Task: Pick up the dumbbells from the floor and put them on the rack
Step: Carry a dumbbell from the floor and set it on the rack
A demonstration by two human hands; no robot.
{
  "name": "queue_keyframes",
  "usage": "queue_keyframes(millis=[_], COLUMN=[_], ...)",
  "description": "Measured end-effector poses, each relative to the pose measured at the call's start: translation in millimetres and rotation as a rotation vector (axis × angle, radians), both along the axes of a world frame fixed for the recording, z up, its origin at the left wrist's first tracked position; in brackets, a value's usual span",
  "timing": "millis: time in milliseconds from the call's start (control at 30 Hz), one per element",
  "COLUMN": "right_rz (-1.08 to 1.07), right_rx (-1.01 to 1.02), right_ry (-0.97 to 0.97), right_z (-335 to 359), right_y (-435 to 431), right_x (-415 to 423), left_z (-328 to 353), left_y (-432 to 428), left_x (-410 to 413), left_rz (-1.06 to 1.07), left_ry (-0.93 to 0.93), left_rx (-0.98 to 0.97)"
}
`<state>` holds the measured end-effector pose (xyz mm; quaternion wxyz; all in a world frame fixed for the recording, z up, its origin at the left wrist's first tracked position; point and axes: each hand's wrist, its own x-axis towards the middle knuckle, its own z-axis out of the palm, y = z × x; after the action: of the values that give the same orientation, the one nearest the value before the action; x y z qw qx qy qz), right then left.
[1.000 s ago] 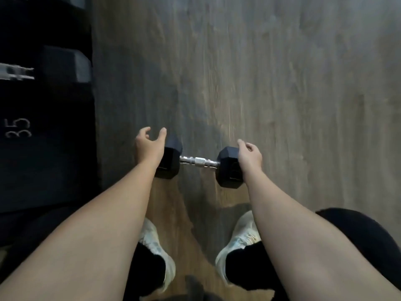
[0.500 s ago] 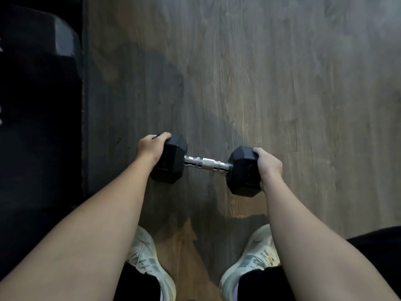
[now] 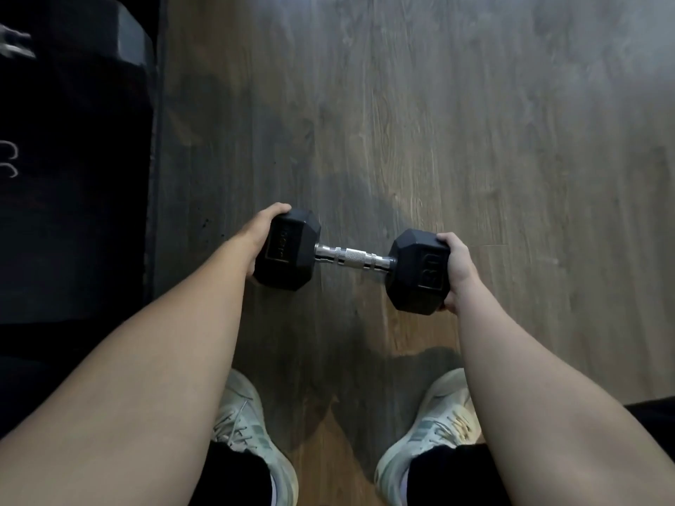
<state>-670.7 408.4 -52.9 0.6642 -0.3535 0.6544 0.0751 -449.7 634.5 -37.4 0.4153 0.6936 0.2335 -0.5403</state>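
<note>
black dumbbell [image 3: 351,258] – left hand [image 3: 260,235] and right hand [image 3: 457,269] clasp its ends.

Black dumbbell [image 3: 350,258], chrome handle; grey-brown woodgrain floor [image 3: 438,122]

Both bare forearms reach forward and down from the lower corners, nearly straight at the elbow. The left hand [image 3: 261,235] is cupped against the outer face of one end of the dumbbell [image 3: 350,258], fingers curled over its top edge — the right hand [image 3: 458,272] clasps the opposite end the same way, thumb below. Wrists are level, palms facing each other.
</note>
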Motion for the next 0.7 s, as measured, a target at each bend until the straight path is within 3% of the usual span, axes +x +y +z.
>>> queue_keyframes(millis=[167,367,700], right_rz=[-0.01,-0.062,-0.026], right_rx=[-0.024,-0.009,-0.096], right_ry=[-0.006,-0.046,-0.261], right_z=[-1.8,3.1,96.5], right_y=[1.1,0.8,7.6], right_x=[-0.6,0.4,47.2], left_z=[-1.6,9.0,108.7], left_y=[-2.6,1.5,33.0], left_x=[-6.7,-11.0,13.3], left_rz=[0.093,0.163,0.267], left_ry=[-0.158,-0.178,-0.385], left_rx=[0.019,0.0,-0.08])
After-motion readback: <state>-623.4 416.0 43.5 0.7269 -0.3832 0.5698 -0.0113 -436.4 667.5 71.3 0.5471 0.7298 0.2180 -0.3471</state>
